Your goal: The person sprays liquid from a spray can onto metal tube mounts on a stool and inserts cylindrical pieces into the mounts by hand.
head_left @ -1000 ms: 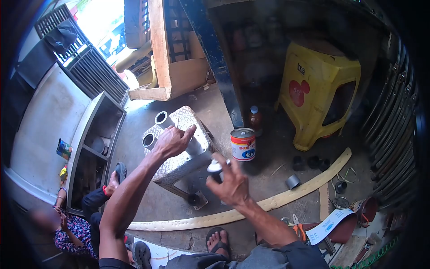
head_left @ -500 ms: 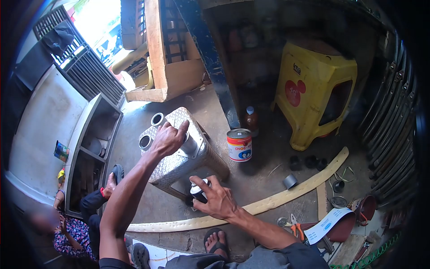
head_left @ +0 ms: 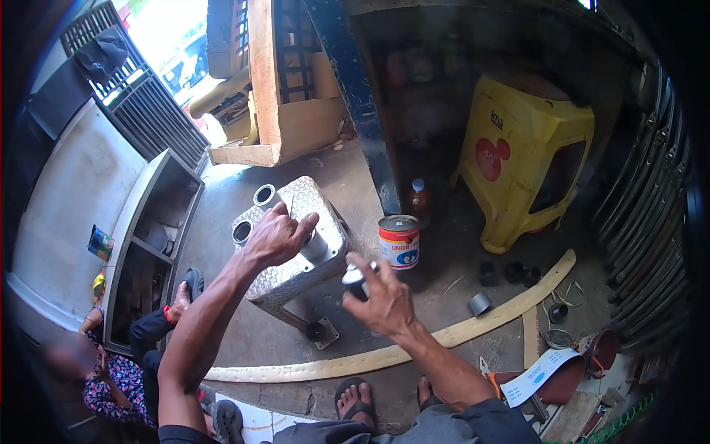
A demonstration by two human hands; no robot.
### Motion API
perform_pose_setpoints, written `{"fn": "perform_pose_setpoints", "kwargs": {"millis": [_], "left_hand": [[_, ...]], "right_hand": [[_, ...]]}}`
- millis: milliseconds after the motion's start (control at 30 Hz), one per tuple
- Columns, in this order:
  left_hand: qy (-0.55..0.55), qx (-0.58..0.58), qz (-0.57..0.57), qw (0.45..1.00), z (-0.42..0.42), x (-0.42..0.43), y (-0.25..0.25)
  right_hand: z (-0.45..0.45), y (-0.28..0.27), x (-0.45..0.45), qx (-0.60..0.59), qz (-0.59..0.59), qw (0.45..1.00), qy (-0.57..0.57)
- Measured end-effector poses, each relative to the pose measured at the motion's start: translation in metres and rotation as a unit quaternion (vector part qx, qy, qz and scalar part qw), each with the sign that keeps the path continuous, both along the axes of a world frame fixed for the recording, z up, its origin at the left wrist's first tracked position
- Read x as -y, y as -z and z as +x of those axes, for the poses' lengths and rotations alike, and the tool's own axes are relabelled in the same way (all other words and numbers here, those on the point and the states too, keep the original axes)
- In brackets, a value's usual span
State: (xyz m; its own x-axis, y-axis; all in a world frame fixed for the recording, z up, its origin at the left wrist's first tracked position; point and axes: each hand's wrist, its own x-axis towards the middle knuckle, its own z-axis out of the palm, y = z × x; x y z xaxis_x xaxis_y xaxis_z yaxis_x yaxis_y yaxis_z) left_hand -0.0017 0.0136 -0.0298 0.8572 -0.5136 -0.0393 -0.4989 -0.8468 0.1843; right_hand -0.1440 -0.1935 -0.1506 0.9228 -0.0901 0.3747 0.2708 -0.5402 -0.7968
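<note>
My left hand (head_left: 278, 235) is closed at the top of a grey metal tube (head_left: 315, 247) with a flat base plate, standing on a silver patterned stool (head_left: 277, 290). Its fingers partly hide the tube. Two more such tubes, one a metal tube (head_left: 265, 195) and the other a nearer metal tube (head_left: 242, 231), stand open-ended beside that hand. In my right hand (head_left: 384, 302) is a spray can (head_left: 356, 280) with a white top and dark body, held right of the stool. Below the stool's near edge, a black-topped tube with a square plate (head_left: 325, 334) rests on the floor.
A red-and-white glue tin (head_left: 399, 244) and a brown bottle (head_left: 419, 201) stand beyond my right hand. A long pale strip (head_left: 451, 334) curves across the floor. A yellow stool (head_left: 510, 163) is at right. Another person (head_left: 118, 385) sits at lower left.
My right hand has moved right and slightly up with the spray can, away from the stool's side. The plated tube on the floor is now uncovered. My left hand stays at the same tube.
</note>
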Motion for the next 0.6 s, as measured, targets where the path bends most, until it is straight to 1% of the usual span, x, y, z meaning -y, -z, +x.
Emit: {"fn": "perform_pose_setpoints", "kwargs": {"millis": [67,133,167,200,267,300,333,367,400,433,467,500,533,600], "left_hand": [[-0.013,0.004,-0.009,1.0,-0.003,0.002,0.007],[-0.041,0.002,0.004,0.999,-0.004,0.001,0.01],[-0.038,0.001,0.016,0.999,-0.002,-0.001,0.012],[-0.038,-0.001,0.017,0.999,-0.002,-0.003,0.011],[0.006,-0.014,0.034,0.999,0.001,-0.005,0.003],[0.035,-0.014,0.015,0.999,0.001,-0.006,-0.001],[0.036,-0.01,0.014,0.999,0.005,-0.008,-0.005],[0.047,-0.017,0.026,0.998,0.009,-0.011,-0.008],[0.057,-0.028,0.038,0.997,0.011,-0.012,-0.008],[0.018,-0.033,0.041,0.998,0.011,-0.011,-0.007],[0.021,-0.034,0.041,0.998,0.012,-0.014,0.001],[-0.02,-0.04,-0.003,0.999,0.011,-0.014,0.008],[-0.061,-0.045,-0.046,0.996,0.012,-0.014,0.012],[-0.066,-0.051,-0.025,0.996,0.007,-0.011,0.012]], "right_hand": [[-0.015,-0.003,-0.01,-0.089,-0.019,0.987,-0.133],[-0.018,-0.007,-0.014,-0.096,-0.026,0.984,-0.15],[-0.019,-0.008,-0.015,-0.102,-0.035,0.981,-0.163],[-0.013,-0.009,-0.014,-0.097,-0.035,0.987,-0.123],[0.007,-0.004,-0.003,-0.043,-0.006,0.999,-0.022],[0.014,-0.007,0.002,-0.002,0.011,1.0,0.023],[0.021,-0.009,0.007,0.042,0.028,0.996,0.067],[0.026,-0.005,0.011,0.105,0.03,0.99,0.089],[0.023,-0.006,0.011,0.104,0.029,0.99,0.089],[0.016,-0.01,0.012,0.058,0.032,0.996,0.058],[0.009,-0.014,0.012,0.011,0.036,0.999,0.028],[0.0,-0.021,0.013,-0.078,-0.001,0.997,-0.023],[-0.003,-0.019,0.01,-0.077,0.0,0.997,-0.021],[-0.01,-0.013,0.0,-0.129,-0.021,0.979,-0.159]]}}
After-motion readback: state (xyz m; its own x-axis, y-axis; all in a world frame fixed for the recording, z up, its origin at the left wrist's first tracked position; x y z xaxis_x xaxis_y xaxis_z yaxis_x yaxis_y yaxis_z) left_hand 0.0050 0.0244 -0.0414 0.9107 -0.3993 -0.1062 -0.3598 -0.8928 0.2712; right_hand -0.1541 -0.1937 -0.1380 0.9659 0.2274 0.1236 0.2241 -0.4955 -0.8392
